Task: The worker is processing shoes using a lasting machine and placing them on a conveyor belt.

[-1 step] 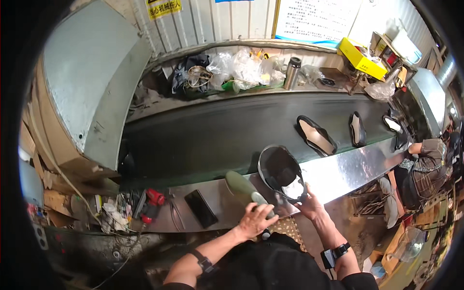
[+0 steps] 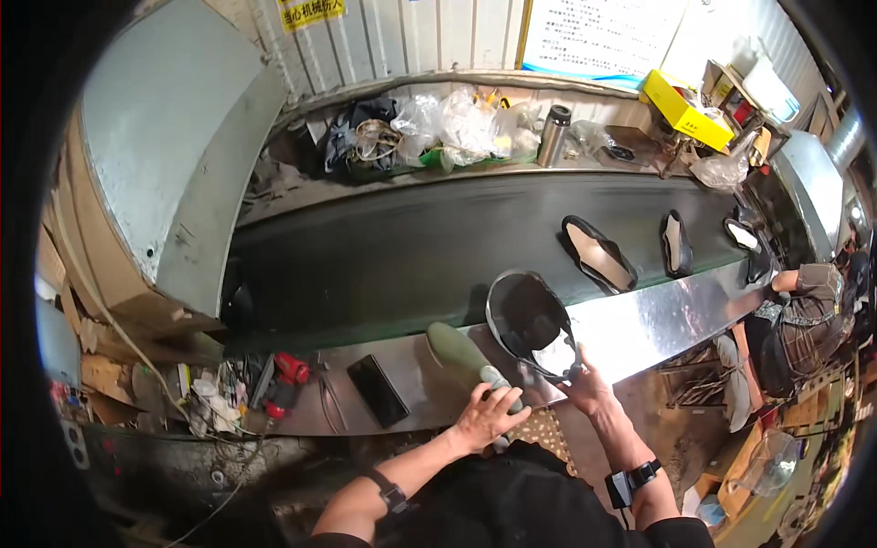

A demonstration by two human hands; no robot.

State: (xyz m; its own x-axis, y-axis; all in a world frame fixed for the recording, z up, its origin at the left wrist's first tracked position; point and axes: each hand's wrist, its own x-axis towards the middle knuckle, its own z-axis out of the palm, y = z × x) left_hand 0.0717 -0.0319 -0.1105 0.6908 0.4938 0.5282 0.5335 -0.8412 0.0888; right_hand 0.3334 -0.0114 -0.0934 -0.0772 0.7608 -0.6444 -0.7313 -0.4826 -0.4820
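My left hand (image 2: 489, 416) is closed round the narrow grey end of a green shoe last (image 2: 453, 351), whose rounded end points away from me over the metal ledge. Just right of it, my right hand (image 2: 586, 384) grips the near rim of a black, wide-mouthed piece (image 2: 528, 320) that resembles a boot shaft; its exact kind is unclear. Its opening faces up, showing a dark inside with a bright white patch low down. Beyond, on the dark belt, a black shoe with a beige insole (image 2: 598, 254) lies on its own.
The dark conveyor belt (image 2: 365, 247) runs behind the metal ledge (image 2: 639, 315). On the ledge lie a phone (image 2: 377, 391) and a red power tool (image 2: 290, 374). More black shoes (image 2: 676, 245) lie at right, near another person (image 2: 808, 310). A steel flask (image 2: 554, 137) and plastic bags stand behind.
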